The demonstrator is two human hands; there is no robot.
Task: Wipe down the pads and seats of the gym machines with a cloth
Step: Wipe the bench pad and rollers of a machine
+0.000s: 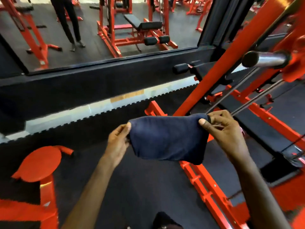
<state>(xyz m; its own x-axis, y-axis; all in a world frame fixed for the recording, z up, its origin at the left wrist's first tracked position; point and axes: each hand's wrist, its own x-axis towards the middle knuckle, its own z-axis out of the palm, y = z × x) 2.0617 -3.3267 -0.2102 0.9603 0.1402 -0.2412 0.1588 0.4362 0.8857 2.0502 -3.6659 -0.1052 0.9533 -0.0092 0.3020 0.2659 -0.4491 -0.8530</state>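
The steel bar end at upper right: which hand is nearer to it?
Right. The right hand pinches the cloth below the steel bar end; the left hand holds the cloth's far side.

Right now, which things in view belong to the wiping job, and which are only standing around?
Belongs to the job:
- dark blue cloth, pinched by left hand and right hand
- black bench pad of the red machine at right

Only standing around:
- red round plate
- wall mirror
- steel bar end
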